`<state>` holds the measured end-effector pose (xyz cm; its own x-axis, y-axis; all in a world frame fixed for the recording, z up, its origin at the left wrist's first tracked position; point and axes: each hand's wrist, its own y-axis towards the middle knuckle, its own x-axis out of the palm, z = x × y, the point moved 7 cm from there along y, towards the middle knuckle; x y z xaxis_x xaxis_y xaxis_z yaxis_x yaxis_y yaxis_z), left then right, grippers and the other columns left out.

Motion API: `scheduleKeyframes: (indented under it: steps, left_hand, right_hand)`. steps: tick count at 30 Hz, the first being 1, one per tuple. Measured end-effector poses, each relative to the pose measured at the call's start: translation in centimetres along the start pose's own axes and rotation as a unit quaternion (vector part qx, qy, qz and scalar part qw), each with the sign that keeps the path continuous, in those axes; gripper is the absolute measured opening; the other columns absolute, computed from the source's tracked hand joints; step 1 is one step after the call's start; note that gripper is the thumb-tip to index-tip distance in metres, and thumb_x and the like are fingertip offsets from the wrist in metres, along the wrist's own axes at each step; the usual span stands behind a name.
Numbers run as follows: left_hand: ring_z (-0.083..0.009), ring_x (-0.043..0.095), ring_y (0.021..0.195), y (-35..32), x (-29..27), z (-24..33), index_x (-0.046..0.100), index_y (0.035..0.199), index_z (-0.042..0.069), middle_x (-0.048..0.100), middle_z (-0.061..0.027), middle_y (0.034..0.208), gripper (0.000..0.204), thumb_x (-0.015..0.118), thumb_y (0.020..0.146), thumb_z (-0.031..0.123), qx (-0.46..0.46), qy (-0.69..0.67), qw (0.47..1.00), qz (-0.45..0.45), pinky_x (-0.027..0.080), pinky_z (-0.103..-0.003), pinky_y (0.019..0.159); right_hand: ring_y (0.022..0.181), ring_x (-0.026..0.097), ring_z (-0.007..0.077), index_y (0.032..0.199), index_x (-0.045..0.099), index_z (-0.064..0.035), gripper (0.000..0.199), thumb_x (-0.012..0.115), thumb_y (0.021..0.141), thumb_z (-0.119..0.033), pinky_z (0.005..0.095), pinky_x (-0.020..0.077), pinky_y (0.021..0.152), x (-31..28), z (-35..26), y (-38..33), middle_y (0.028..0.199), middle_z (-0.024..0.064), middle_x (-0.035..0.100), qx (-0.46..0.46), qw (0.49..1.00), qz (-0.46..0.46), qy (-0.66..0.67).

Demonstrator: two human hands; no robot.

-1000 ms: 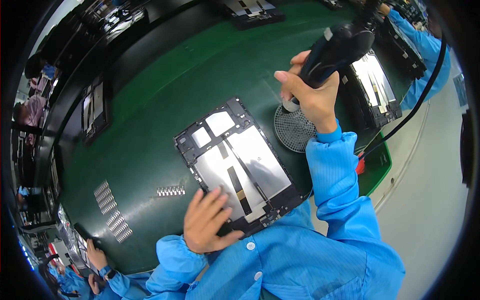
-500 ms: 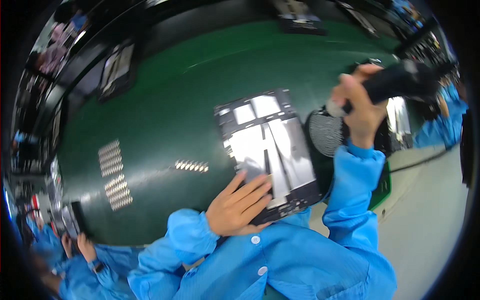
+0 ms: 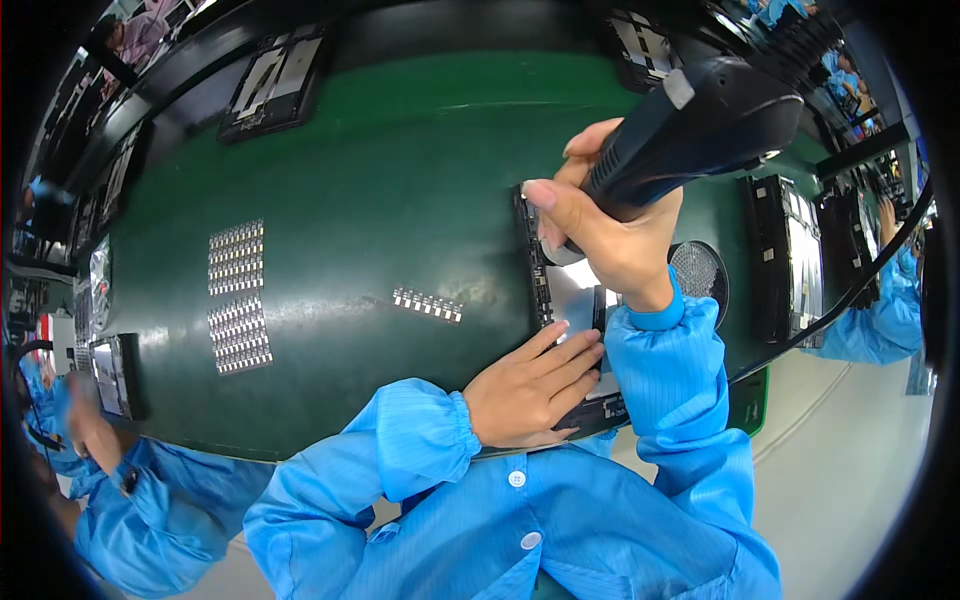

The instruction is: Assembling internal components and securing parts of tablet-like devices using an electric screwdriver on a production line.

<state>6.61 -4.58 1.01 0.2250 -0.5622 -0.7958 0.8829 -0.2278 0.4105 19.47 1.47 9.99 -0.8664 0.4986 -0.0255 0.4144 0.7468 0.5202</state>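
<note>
An opened tablet-like device (image 3: 575, 292) with silver panels and a black frame lies at the front edge of the green table. My left hand (image 3: 535, 388) rests flat on its near left part, fingers stretched out. In my right hand (image 3: 625, 240) is a black electric screwdriver (image 3: 690, 135), tilted, its nose down over the device's far left part. The tool's tip is hidden behind my fingers. Right of the device sits a round black dish (image 3: 700, 272) of small silvery pieces, partly covered by my right forearm.
A short strip of small metal parts (image 3: 428, 304) lies left of the device. Two sheets of similar parts (image 3: 237, 257) lie further left. More opened devices stand at the right (image 3: 790, 262), far left (image 3: 275, 85) and far right (image 3: 640, 48). A black cable (image 3: 868, 285) hangs at right. A co-worker's hand (image 3: 92, 430) is at left.
My right hand has brought the screwdriver leftward from above the dish to over the device. The left hand stays flat on the device. The whole view has shifted.
</note>
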Motion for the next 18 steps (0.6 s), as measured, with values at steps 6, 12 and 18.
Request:
scheduleKeyframes:
  steps: [6,12,18]
  left_hand:
    - [-0.0332,0.036,0.129,-0.2,0.0,0.0,0.055,0.115,-0.004,0.047,-0.0214,0.128,0.067,0.072,0.063,0.036,0.006,0.007,1.000,0.002,0.022,-0.050,0.109]
    - [-0.0332,0.034,0.131,-0.2,0.3,0.0,0.051,0.121,-0.003,0.043,-0.0207,0.134,0.080,0.077,0.058,0.039,-0.001,0.001,1.000,0.003,0.023,-0.052,0.108]
    - [-0.0325,0.044,0.123,0.1,0.5,1.3,0.057,0.113,-0.003,0.052,-0.0206,0.124,0.059,0.071,0.068,0.032,0.004,0.014,0.999,0.040,0.028,-0.051,0.106]
  right_hand:
    - [0.048,0.055,0.0118,0.101,0.048,0.0006,0.034,0.069,0.076,0.006,0.0252,0.0463,0.046,0.5,0.5,-0.1,0.060,0.0068,0.057,0.010,1.000,-0.001,-0.003]
    - [0.049,0.055,0.0124,0.100,0.047,-0.0006,0.034,0.069,0.075,0.007,0.0255,0.0472,0.047,0.5,0.8,-0.3,0.061,0.0076,0.057,0.010,1.000,-0.005,-0.004]
    - [0.050,0.056,0.0121,0.095,0.046,-0.0030,0.033,0.070,0.074,0.008,0.0254,0.0472,0.047,1.0,0.4,-0.7,0.062,0.0074,0.057,0.018,1.000,-0.006,-0.003]
